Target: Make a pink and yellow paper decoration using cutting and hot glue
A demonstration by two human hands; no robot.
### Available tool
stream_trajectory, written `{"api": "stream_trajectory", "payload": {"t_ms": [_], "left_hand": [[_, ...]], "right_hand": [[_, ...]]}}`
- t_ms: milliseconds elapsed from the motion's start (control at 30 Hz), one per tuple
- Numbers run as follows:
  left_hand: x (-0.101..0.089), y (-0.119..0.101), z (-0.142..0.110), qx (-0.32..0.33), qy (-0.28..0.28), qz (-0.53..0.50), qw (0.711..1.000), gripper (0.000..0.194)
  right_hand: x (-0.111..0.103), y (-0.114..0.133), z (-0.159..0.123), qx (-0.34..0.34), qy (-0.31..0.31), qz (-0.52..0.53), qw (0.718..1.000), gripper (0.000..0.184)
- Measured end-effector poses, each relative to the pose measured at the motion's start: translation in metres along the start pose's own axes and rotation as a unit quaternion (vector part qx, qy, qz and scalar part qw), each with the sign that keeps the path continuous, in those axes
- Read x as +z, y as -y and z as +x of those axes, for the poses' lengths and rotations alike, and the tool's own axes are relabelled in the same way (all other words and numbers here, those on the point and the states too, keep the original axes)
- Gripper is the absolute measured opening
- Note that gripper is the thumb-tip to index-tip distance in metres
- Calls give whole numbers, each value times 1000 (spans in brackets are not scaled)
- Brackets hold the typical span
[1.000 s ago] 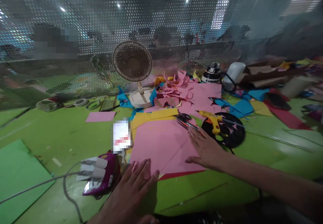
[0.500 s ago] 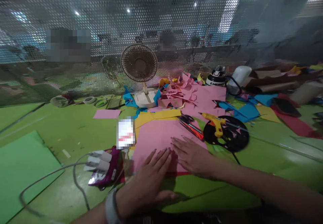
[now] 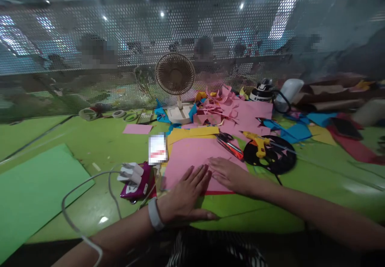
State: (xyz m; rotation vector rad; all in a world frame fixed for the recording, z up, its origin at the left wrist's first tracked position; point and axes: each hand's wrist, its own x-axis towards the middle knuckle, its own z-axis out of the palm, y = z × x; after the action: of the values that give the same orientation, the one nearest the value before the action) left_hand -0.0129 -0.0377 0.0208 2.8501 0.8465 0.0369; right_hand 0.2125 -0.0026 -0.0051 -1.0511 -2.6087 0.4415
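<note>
A pink sheet of paper (image 3: 186, 154) lies on the green table in front of me, with a red edge showing under its near side. My left hand (image 3: 188, 192) rests flat on its near part, fingers together and stretched out, thumb apart. Beside it my right hand (image 3: 231, 174) lies flat on the sheet, fingers extended to the left. The fingertips of both hands are close to each other. Neither hand holds anything. A red utility knife (image 3: 231, 148) and black-handled scissors (image 3: 225, 136) lie at the sheet's far right edge. Yellow paper strips (image 3: 195, 132) lie along its far edge.
A yellow glue gun (image 3: 258, 143) rests on a black round plate (image 3: 282, 162) at right. White plugs (image 3: 130, 173) with cables sit on a purple pouch (image 3: 140, 190) at left. Behind are a small fan (image 3: 175, 76), pink scraps (image 3: 221, 104) and a perforated screen (image 3: 126, 26).
The view has shifted, so the table things appear further right and slightly higher. Both hands stay flat on the pink sheet; the right hand's fingers look closer together.
</note>
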Motion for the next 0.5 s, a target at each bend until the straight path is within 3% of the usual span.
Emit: {"api": "stream_trajectory", "payload": {"t_ms": [133, 500], "left_hand": [[1, 0, 0, 2, 1, 4, 1000, 99], [11, 4, 0, 0, -19, 5, 1000, 104]], "right_hand": [[-9, 0, 5, 109, -33, 42, 993, 28], [-28, -18, 38, 200, 145, 156, 956, 27]]}}
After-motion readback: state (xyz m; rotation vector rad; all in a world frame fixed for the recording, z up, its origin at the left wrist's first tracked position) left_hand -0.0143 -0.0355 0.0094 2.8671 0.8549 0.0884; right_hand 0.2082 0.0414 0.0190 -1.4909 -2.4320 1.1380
